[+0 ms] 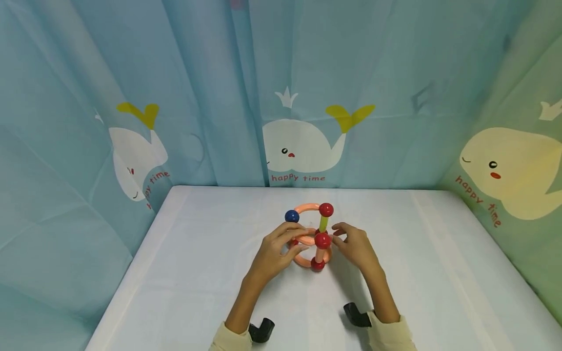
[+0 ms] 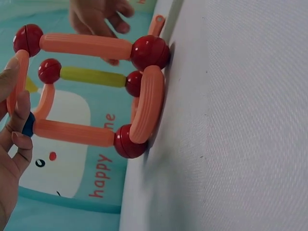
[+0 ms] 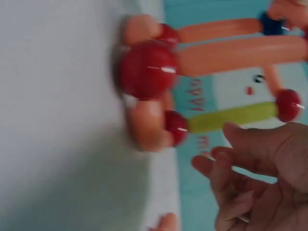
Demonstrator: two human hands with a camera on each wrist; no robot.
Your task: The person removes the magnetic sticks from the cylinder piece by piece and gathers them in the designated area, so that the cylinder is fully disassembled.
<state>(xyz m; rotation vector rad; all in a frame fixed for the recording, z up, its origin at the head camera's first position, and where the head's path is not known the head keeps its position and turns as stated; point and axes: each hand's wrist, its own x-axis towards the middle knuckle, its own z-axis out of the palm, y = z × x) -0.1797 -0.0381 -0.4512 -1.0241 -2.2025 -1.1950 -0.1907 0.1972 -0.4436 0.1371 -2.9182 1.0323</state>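
A toy frame of balls and magnetic-looking rods stands upright on the table. Its upright rods, one yellow-green (image 1: 323, 224) and the others orange (image 2: 86, 46), join curved orange rods (image 2: 149, 103) at the base and top. Red balls (image 1: 322, 240) sit at most joints, and one blue ball (image 1: 291, 216) is at the upper left. My left hand (image 1: 274, 248) pinches a curved orange rod (image 2: 20, 79) at the top, between thumb and fingers. Beside the frame's right side, my right hand (image 1: 356, 243) has loosely bent fingers, close to the yellow-green rod and holding nothing.
The white table (image 1: 197, 273) backs onto a blue curtain (image 1: 210, 97) printed with whales. Black elbow-shaped pieces (image 1: 262, 330) sit by both wrists. An orange rod end (image 2: 156, 25) with a small hole shows beyond the frame in the left wrist view.
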